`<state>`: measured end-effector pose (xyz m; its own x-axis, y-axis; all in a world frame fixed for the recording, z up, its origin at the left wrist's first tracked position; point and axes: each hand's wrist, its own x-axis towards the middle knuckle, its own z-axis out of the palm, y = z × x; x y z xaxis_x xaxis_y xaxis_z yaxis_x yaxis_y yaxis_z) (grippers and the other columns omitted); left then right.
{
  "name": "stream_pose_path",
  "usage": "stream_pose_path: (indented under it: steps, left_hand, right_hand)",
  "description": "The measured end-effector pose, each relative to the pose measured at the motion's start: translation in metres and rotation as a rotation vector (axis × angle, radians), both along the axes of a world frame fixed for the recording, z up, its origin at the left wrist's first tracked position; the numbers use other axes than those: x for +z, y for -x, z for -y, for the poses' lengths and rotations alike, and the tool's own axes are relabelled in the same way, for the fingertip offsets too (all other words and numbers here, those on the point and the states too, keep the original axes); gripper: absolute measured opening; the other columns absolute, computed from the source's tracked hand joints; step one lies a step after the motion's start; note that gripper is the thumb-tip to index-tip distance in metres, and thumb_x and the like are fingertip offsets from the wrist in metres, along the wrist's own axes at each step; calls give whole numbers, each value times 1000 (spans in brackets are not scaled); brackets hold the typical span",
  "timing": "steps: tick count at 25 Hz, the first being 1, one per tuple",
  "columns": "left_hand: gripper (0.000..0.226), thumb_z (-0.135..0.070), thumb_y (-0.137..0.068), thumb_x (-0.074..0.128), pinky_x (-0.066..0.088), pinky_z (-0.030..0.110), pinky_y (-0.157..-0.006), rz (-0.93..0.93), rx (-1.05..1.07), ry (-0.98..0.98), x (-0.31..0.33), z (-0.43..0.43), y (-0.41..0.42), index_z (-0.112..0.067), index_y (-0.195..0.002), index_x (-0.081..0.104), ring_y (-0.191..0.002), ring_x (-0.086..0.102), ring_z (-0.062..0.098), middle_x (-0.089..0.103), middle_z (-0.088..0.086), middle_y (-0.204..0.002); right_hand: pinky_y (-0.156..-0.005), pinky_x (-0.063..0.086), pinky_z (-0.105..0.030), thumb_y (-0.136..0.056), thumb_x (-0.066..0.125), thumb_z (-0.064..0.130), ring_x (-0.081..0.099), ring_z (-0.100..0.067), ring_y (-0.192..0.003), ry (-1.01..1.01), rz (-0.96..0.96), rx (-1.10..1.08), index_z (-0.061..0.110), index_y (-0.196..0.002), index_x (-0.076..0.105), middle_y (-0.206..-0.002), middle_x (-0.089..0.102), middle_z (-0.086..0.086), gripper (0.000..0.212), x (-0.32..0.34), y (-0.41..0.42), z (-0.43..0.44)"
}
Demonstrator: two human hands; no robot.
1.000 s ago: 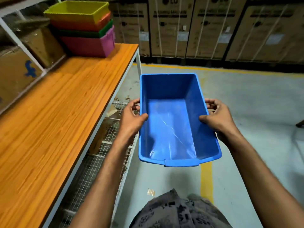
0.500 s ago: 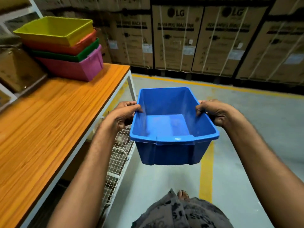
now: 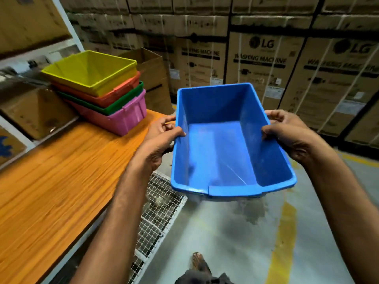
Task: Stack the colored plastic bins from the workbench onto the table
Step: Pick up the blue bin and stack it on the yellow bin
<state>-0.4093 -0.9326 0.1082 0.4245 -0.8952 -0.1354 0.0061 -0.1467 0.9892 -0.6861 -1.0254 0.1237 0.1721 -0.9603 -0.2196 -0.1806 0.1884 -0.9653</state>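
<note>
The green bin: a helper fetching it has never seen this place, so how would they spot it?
Find the orange wooden table; a nested stack of four bins sits at its far end. The green bin is third down, only its dark rim showing between the red-orange bin and the pink bin.

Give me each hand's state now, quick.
Left hand: closed on the blue bin's left rim.
Right hand: closed on its right rim.
</note>
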Motion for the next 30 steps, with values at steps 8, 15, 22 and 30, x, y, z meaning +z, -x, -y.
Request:
stream_pose_path:
  steps: [8, 15, 22, 30]
  left_hand:
    - [63, 12, -77, 63, 47, 17, -67, 266, 199, 341, 36, 76, -56, -18, -133, 57, -74, 55, -1, 64, 4, -99]
    - [69, 11, -78, 62, 55, 26, -85, 400, 427, 507, 52, 126, -86, -20, -139, 54, -102, 64, 10, 68, -3, -117]
    - [68, 15, -82, 60, 55, 25, -82, 465, 690, 536, 76, 176, -95, -19, -140, 54, -98, 63, -2, 65, -8, -117]
    - [65, 4, -83, 61, 51, 45, -107, 639, 938, 593, 128, 167, -129, -16, -145, 51, -128, 60, 24, 62, 7, -139]
  right_hand:
    - [-57, 53, -23, -69, 56, -24, 63, -9, -72, 390, 133, 13, 28, -105, 59, -93, 66, 3, 63, 41, -85, 104]
    - [-73, 54, -17, -69, 63, -22, 65, -11, -96, 556, 252, 173, 24, -118, 58, -113, 69, 1, 67, 63, -138, 191]
    - [-71, 56, -18, -64, 60, -19, 66, -12, -93, 558, 385, 438, 20, -118, 62, -105, 70, 0, 66, 96, -202, 292]
    - [-77, 56, -27, -62, 60, -13, 65, -14, -90, 643, 583, 683, 19, -114, 60, -109, 72, -13, 61, 154, -291, 324]
